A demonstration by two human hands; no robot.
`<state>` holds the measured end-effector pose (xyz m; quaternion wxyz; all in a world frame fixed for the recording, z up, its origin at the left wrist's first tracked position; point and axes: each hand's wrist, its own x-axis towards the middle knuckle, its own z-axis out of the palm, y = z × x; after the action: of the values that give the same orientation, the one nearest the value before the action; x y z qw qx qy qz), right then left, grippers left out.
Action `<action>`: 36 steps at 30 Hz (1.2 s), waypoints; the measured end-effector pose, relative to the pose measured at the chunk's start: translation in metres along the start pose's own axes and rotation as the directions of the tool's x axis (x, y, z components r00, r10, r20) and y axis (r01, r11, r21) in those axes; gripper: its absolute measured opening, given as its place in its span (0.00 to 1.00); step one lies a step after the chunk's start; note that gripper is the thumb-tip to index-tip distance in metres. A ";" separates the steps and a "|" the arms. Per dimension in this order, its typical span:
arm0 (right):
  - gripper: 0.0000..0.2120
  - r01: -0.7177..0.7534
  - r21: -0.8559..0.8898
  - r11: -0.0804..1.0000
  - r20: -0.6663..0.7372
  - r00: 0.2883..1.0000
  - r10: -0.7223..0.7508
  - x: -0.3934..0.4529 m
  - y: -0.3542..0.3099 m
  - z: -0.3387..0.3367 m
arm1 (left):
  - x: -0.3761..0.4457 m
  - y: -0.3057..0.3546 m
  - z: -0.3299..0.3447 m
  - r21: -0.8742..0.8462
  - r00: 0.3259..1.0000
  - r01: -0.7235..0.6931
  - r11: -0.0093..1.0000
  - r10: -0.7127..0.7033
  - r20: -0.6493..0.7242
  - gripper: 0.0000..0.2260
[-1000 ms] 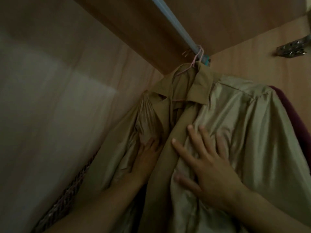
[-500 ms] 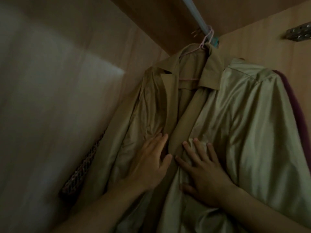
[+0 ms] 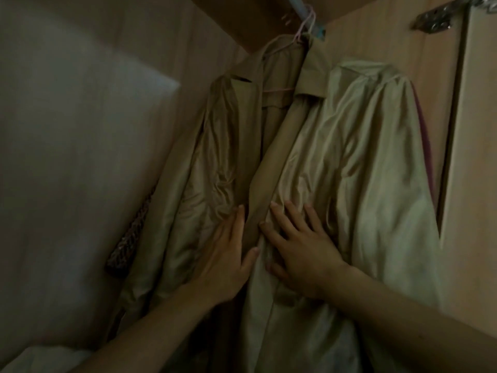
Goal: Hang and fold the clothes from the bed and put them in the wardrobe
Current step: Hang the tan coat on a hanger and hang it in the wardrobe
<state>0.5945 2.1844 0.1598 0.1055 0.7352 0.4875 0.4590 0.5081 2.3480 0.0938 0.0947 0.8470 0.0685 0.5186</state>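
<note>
The satin-lined trench coat [image 3: 336, 157] hangs in the centre of the frame on a pink wire hanger [image 3: 304, 28], whose hook sits over the wardrobe rail [image 3: 297, 2] at the top centre. The coat lies open, so the pale glossy lining faces outward on both sides of the matte khaki front placket [image 3: 271, 168].

The left hand [image 3: 226, 259] lies flat on the lining at lower centre, fingers together and extended. The right hand [image 3: 301, 254] lies flat just right of the placket, fingers spread. Neither hand pinches or grips fabric; both press lightly against the cloth.

Handling judgement: the lining appears thin, soft and slippery, creasing readily under the palms, so flat pressure is likely to slide rather than hold. The placket and collar [image 3: 312, 76] look stiffer and offer a firmer hold. To close or align the fronts, take hold at the placket edges rather than the lining. Pulling downward may drag the coat off the light hanger.

A maroon garment [image 3: 426, 146] hangs behind, at the right. A woven basket [image 3: 129, 238] sits at the lower left, against the wardrobe wall [image 3: 80, 157].
</note>
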 end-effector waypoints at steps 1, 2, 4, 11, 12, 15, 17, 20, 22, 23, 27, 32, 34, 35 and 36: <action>0.37 0.006 0.016 1.000 -0.009 1.000 -0.006 -0.004 -0.002 -0.005 | -0.005 0.003 -0.007 0.047 1.000 0.002 0.999 -0.002 0.007 0.37; 0.37 0.016 0.030 0.999 -0.024 1.000 -0.015 -0.007 -0.004 -0.010 | -0.009 0.005 -0.014 0.103 1.000 0.006 0.995 -0.007 0.010 0.38; 0.37 0.041 0.054 0.998 -0.046 0.998 -0.039 -0.014 -0.007 -0.021 | -0.015 0.014 -0.030 0.192 1.000 0.009 0.981 -0.010 -0.001 0.39; 0.36 0.138 0.216 0.967 -0.162 0.981 -0.104 -0.069 -0.003 -0.061 | -0.044 0.088 -0.086 0.385 0.999 0.034 0.922 -0.038 0.001 0.38; 0.36 0.152 0.237 0.960 -0.173 0.979 -0.112 -0.079 -0.001 -0.066 | -0.050 0.102 -0.091 0.405 0.998 0.049 0.913 -0.057 0.008 0.38; 0.36 0.176 0.288 0.941 -0.176 0.976 -0.128 -0.112 0.004 -0.077 | -0.076 0.143 -0.104 0.447 0.991 0.101 0.889 -0.129 0.033 0.37; 0.35 0.203 0.326 0.923 -0.211 0.968 -0.138 -0.133 0.007 -0.081 | -0.096 0.168 -0.110 0.499 0.987 0.111 0.859 -0.154 0.046 0.36; 0.35 0.214 0.399 0.892 -0.183 0.971 -0.151 -0.164 0.004 -0.084 | -0.125 0.201 -0.118 0.571 0.968 0.131 0.811 -0.229 0.104 0.36; 0.34 0.198 0.462 0.864 -0.172 0.976 -0.131 -0.182 -0.001 -0.088 | -0.135 0.219 -0.124 0.615 0.958 0.118 0.780 -0.252 0.135 0.35; 0.33 0.215 0.475 0.853 -0.167 0.974 -0.152 -0.191 -0.003 -0.088 | -0.139 0.229 -0.127 0.632 0.954 0.112 0.767 -0.260 0.147 0.36; 0.33 0.219 0.539 0.813 -0.155 0.975 -0.160 -0.223 0.002 -0.095 | -0.155 0.262 -0.136 0.668 0.951 0.115 0.735 -0.276 0.140 0.37; 0.33 0.176 0.596 0.783 -0.108 0.984 -0.138 -0.261 0.014 -0.114 | -0.186 0.293 -0.146 0.664 0.927 0.097 0.742 -0.310 0.211 0.39; 0.33 0.151 0.603 0.783 -0.085 0.988 -0.125 -0.276 0.016 -0.120 | -0.199 0.301 -0.152 0.647 0.919 0.100 0.756 -0.319 0.231 0.39; 0.33 0.131 0.612 0.780 -0.064 0.991 -0.117 -0.284 0.017 -0.123 | -0.206 0.304 -0.155 0.633 0.914 0.106 0.766 -0.326 0.241 0.39; 0.33 0.109 0.623 0.775 -0.040 0.993 -0.107 -0.292 0.017 -0.127 | -0.213 0.308 -0.158 0.617 0.908 0.119 0.778 -0.337 0.250 0.39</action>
<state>0.4761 1.9013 0.0736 -0.1182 0.6990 0.6532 0.2660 0.2763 2.0174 0.0513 -0.0985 0.8968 0.3114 0.2984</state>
